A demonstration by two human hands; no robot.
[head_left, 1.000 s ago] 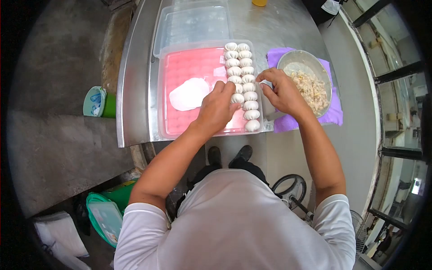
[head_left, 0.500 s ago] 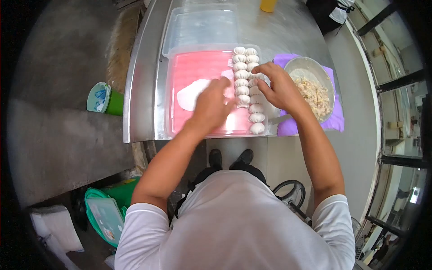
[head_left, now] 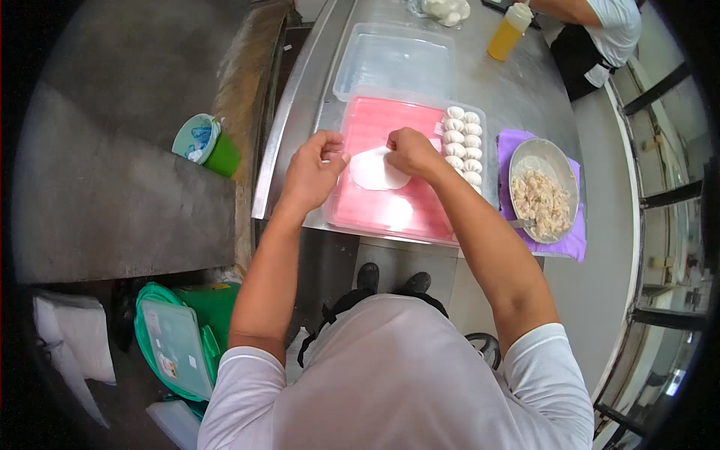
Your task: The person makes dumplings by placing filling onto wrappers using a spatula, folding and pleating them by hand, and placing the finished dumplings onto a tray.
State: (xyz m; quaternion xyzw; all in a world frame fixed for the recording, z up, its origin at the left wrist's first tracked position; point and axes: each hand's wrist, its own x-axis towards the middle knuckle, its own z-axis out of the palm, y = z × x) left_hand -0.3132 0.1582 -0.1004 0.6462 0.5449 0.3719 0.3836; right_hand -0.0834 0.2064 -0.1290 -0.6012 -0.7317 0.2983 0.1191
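White round dough wrappers (head_left: 375, 172) lie on the pink surface of a shallow plastic tray (head_left: 356, 208). My right hand (head_left: 411, 152) is over their upper right edge, its fingers pinched together at the dough. Left of the wrappers, my left hand (head_left: 315, 166) hovers at the tray's left edge with its fingers curled apart, holding nothing. Pleated white dumplings (head_left: 454, 137) stand in two rows along the tray's right side, the lower ones partly hidden by my right forearm.
A bowl of filling (head_left: 541, 206) with a utensil sits on a purple cloth (head_left: 577, 244) at the right. Behind the tray are a clear lid (head_left: 396, 60), a yellow bottle (head_left: 508, 34) and a white bundle. Another person (head_left: 600, 45) stands at the upper right.
Both hands have moved left, away from the dumpling rows; the right has closed at the wrappers' edge. The view has shifted, bringing more of the other person and the bottle into sight.
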